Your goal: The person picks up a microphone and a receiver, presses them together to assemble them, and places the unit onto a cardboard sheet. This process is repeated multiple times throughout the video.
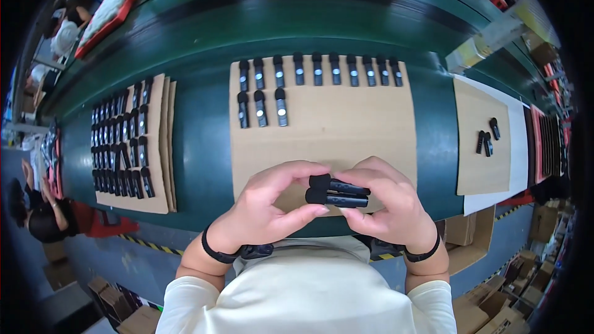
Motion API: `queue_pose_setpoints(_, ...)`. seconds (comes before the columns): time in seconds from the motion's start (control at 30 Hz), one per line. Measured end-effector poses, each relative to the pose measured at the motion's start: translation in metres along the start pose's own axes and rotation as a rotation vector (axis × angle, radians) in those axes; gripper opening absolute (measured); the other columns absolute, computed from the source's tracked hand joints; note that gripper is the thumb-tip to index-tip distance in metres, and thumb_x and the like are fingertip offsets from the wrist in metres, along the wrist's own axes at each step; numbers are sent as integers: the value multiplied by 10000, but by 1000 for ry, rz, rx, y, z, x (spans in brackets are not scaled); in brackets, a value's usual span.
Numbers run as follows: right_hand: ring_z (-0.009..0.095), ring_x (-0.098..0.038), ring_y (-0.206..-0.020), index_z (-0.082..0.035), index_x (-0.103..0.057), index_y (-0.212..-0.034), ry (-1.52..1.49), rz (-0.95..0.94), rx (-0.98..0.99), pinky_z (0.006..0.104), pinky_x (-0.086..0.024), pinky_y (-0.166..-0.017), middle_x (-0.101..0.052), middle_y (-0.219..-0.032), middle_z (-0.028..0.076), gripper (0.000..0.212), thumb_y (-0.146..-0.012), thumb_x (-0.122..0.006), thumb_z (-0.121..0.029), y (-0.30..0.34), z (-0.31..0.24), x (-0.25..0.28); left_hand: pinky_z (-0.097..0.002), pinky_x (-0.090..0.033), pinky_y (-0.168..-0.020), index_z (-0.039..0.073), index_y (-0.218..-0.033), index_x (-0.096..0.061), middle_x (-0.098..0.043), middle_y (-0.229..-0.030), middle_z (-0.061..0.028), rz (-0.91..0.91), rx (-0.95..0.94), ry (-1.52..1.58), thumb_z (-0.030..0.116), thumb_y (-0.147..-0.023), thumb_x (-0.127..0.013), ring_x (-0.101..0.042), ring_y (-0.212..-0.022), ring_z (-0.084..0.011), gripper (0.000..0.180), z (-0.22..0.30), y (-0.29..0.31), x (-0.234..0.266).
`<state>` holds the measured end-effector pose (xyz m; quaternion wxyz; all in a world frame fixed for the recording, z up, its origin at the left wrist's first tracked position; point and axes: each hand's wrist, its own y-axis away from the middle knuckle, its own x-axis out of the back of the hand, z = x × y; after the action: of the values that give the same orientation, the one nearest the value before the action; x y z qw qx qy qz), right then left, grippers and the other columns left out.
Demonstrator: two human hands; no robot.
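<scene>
Two small black microphones [348, 200] with foam caps lie side by side between my hands, over the near edge of a cardboard sheet [328, 148]. My left hand [260, 203] pinches them at the foam ends, thumb below and fingers above. My right hand [394, 203] grips the opposite, smooth ends the same way. On the sheet, a row of several similar microphones [317, 69] runs along the far edge, foam tips pointing away from me. Three more microphones [261, 109] stand in a second row at its left, each with a pale round spot.
Stacked cardboard sheets [162, 148] at the left carry several rows of microphones [117, 142]. On a cardboard sheet [484, 176] at the right lie three loose ones [487, 143]. Green table [201, 142] lies beneath. Open carton [473, 241] stands below right. Another person [46, 216] is at far left.
</scene>
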<state>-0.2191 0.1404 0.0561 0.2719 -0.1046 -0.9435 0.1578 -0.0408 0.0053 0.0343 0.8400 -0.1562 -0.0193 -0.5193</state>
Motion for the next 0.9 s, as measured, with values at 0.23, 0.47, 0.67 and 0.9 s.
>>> queue_pose_setpoints(0.23,245,-629,-778,30,-618,-1098,-69,77,6,322,-502,-680,-683,-955,133,451,-689,-801,-23,1,6,-45,-317,-469,-920,-60,-1203,-524,-600,-1146,-137,42,97,129,135,-827,-758,-591,-1043,-186,484,-11,32,11)
queue_pose_setpoints(0.47,232,-625,-766,21,-620,-1081,-22,72,35,316,-497,-643,-695,-954,127,449,-674,-807,2,-3,6,-70,-290,-458,-871,-9,-1215,-449,-558,-1093,-78,127,146,459,30,-880,-656,-568,-994,-140,396,-17,44,15)
queue_pose_setpoints(0.67,239,-623,-745,22,-617,-1080,-15,75,70,319,-498,-624,-697,-952,125,450,-670,-803,11,-5,3,-78,-247,-445,-826,-9,-1158,-437,-552,-1029,-79,200,202,354,50,-853,-666,-551,-932,-116,386,-11,51,13)
queue_pose_setpoints(0.9,247,-625,-736,18,-612,-1086,27,76,78,325,-504,-615,-697,-961,128,453,-672,-798,18,-1,2,-77,-229,-449,-790,-7,-1140,-443,-551,-1014,-76,207,151,306,0,-847,-655,-557,-900,-107,362,-14,49,8)
